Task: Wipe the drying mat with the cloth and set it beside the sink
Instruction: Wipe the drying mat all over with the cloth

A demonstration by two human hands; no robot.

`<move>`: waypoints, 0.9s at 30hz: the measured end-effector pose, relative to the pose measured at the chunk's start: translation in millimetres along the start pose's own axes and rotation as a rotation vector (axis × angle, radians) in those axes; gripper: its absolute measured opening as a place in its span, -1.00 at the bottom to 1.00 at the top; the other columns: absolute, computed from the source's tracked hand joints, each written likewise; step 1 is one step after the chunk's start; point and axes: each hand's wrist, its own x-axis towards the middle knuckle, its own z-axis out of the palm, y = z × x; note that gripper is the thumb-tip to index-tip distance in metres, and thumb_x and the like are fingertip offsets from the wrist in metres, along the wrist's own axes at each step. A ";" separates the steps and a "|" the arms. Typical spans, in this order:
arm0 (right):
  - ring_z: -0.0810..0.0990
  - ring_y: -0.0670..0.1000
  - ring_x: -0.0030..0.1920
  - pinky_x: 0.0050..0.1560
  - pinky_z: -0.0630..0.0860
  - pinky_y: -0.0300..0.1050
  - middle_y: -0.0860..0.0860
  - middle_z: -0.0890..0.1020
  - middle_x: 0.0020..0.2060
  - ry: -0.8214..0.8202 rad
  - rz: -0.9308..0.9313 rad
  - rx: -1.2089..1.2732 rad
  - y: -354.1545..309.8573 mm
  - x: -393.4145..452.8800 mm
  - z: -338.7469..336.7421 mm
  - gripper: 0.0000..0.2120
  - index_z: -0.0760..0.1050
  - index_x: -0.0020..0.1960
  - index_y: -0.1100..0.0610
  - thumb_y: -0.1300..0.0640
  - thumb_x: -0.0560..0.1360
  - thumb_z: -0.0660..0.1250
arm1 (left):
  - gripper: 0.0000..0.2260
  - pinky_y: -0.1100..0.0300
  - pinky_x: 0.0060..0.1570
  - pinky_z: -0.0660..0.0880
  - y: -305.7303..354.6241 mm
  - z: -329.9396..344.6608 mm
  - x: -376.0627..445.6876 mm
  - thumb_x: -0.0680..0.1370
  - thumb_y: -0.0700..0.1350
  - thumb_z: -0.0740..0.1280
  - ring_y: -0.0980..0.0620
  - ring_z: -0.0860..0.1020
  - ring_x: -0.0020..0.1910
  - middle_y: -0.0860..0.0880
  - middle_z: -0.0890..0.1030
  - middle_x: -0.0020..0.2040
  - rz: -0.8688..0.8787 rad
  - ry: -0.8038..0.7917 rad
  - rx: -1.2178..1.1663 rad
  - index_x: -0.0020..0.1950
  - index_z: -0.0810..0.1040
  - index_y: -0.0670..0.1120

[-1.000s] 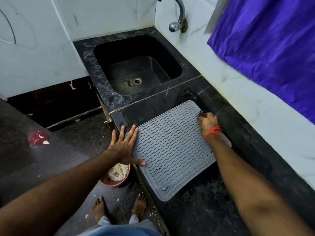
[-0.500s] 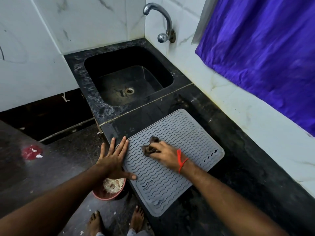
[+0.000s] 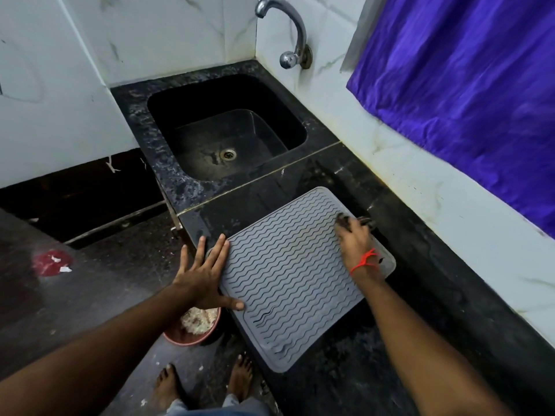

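R hand (image 3: 354, 243) is bunched over a small dark cloth (image 3: 345, 221), pressing it on the mat (image 3: 288, 274) at the far R edge, by the wall side. L hand (image 3: 204, 280) lies flat, fingers spread, pinning the mat's L edge, thumb on the ribs.

Step looks like mid-wipe. To do it well: keep L palm down hard so the mat can't skid, run the cloth along the wavy grooves w/ overlapping passes, and cover the near corner, which overhangs the bench (image 3: 375, 370) edge.

Mat sits between both hands, skewed on the bench, just short of the sink (image 3: 156, 175), not touching its rim.
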 end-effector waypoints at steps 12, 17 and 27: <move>0.45 0.16 0.16 0.27 0.44 0.01 0.12 0.44 0.29 -0.134 -0.776 0.164 -135.2 -163.6 29.6 -0.69 0.53 0.21 0.08 0.25 0.50 0.24 | 0.42 -0.41 0.42 -0.33 0.3 -0.3 1.4 0.03 0.73 0.14 -0.25 -0.52 0.46 -0.01 -0.57 0.49 0.015 -0.015 0.057 0.49 -0.56 -0.04; 0.42 0.00 0.12 0.09 0.48 -0.17 0.00 0.41 0.31 -0.159 -0.988 0.061 -74.4 -107.0 1.3 -0.67 0.49 0.24 -0.05 0.21 0.52 0.32 | 0.45 -0.41 0.39 -0.38 0.7 -3.9 -0.5 0.00 0.74 0.15 -0.22 -0.56 0.43 0.00 -0.58 0.48 0.021 -0.041 0.028 0.49 -0.56 -0.03; 0.35 0.28 0.30 0.33 0.28 0.04 0.20 0.44 0.30 0.019 -0.169 -0.146 54.0 29.2 -19.5 -0.71 0.58 0.22 0.16 0.20 0.51 0.30 | 0.43 -0.41 0.39 -0.40 2.6 -5.4 -1.6 0.02 0.73 0.16 -0.21 -0.56 0.44 0.00 -0.56 0.50 -0.005 -0.042 0.053 0.49 -0.56 -0.01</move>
